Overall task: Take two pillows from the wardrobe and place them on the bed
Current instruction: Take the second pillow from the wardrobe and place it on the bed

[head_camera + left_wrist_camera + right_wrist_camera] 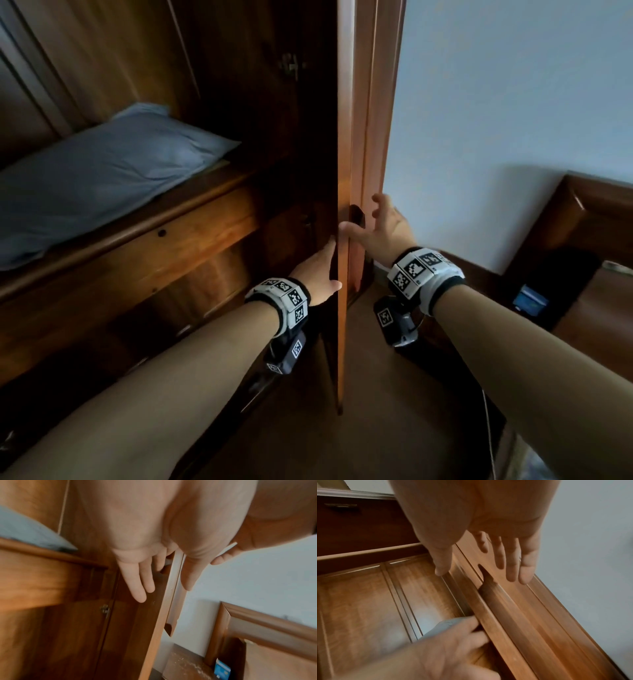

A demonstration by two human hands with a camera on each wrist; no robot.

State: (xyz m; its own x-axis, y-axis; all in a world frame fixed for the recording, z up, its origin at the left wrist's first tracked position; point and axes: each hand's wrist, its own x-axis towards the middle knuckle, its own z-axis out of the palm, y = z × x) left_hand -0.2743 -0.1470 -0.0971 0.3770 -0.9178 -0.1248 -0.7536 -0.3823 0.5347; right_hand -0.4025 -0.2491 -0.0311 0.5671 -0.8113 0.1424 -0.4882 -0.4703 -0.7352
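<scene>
Nearest, the left hand lies flat, fingers straight, against the inner face of the open brown wooden wardrobe door, while the right hand spreads its fingers apart on the outer face beside the dark handle cut-out, clasping nothing; the two grips seem placed to steady or swing the door clear of the opening. Farther in, a pale blue fabric pillow lies flat on the wardrobe's wooden shelf, untouched. I see only one pillow; the dark wooden bed frame stands farther right by the wall.
</scene>
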